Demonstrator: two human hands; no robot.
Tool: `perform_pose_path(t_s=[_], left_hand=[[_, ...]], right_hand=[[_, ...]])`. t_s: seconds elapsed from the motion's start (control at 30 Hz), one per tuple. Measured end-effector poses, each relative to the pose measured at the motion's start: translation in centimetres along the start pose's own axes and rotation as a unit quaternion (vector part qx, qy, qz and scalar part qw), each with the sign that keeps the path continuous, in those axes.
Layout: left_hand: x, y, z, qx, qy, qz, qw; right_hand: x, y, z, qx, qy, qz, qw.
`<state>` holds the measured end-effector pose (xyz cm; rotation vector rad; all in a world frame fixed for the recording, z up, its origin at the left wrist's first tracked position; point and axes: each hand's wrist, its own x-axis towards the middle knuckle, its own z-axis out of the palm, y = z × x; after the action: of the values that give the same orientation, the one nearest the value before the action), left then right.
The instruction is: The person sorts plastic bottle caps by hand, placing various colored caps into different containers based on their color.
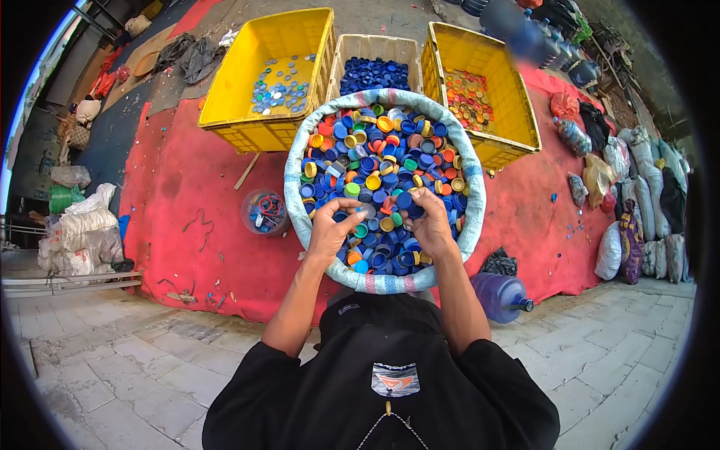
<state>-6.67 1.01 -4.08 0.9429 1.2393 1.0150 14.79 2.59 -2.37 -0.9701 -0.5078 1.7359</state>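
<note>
A round sack [475, 176] with a rolled light-blue rim stands in front of me, full of mixed plastic bottle caps [373, 182], mostly blue with yellow, orange and green among them. Over its near half, my left hand [331, 229] pinches a clear whitish bottle cap [367, 211] between thumb and fingers. My right hand [433, 225] is closed on a dark blue bottle cap [404, 200], close beside the left one. An orange-red cap [388, 204] shows between the two hands, just above the pile.
Behind the sack stand a yellow crate [322, 67] with pale caps, a whitish crate [375, 43] of dark blue caps and another yellow crate [517, 112] of orange-red caps. A clear tub [264, 212] sits left, a water jug [501, 298] right. Filled sacks [643, 202] line the right.
</note>
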Motion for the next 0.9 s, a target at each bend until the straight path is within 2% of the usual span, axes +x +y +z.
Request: perform_pose_path(t_s=[0.07,0.1,0.2,0.23,0.47,0.5,0.6,0.73,0.83,0.9], left_hand=[[0.9,0.5,0.8,0.247,0.023,0.099,0.964],[1.1,1.1,1.3,0.305,0.030,0.099,0.947],[2.2,0.5,2.3,0.457,0.046,0.206,0.864],[2.3,0.7,2.6,0.478,0.032,0.186,0.858],[3.3,2.6,2.9,0.559,-0.062,0.224,0.796],[3.3,3.4,3.1,0.574,-0.077,0.208,0.788],[3.9,3.5,3.3,0.612,-0.098,0.261,0.740],[5.1,3.0,3.4,0.640,-0.132,0.280,0.703],[5.9,2.3,3.1,0.641,-0.142,0.285,0.699],[6.3,1.9,3.0,0.627,-0.152,0.270,0.714]], right_hand=[[-0.5,0.0,-1.1,0.038,0.001,-0.001,0.999],[-0.9,0.0,-1.3,0.065,0.007,0.002,0.998],[-1.9,0.0,-2.3,0.110,-0.006,0.004,0.994],[-2.3,-0.1,-2.3,0.117,-0.008,0.005,0.993],[-4.5,0.3,-2.6,0.126,-0.018,0.015,0.992],[-4.6,0.5,-2.6,0.122,-0.016,0.019,0.992],[-4.7,0.9,-2.5,0.113,-0.022,0.026,0.993],[-4.7,1.0,-2.3,0.106,-0.032,0.036,0.993],[-4.6,1.2,-2.1,0.103,-0.034,0.041,0.993],[-4.6,1.1,-2.0,0.101,-0.031,0.043,0.993]])
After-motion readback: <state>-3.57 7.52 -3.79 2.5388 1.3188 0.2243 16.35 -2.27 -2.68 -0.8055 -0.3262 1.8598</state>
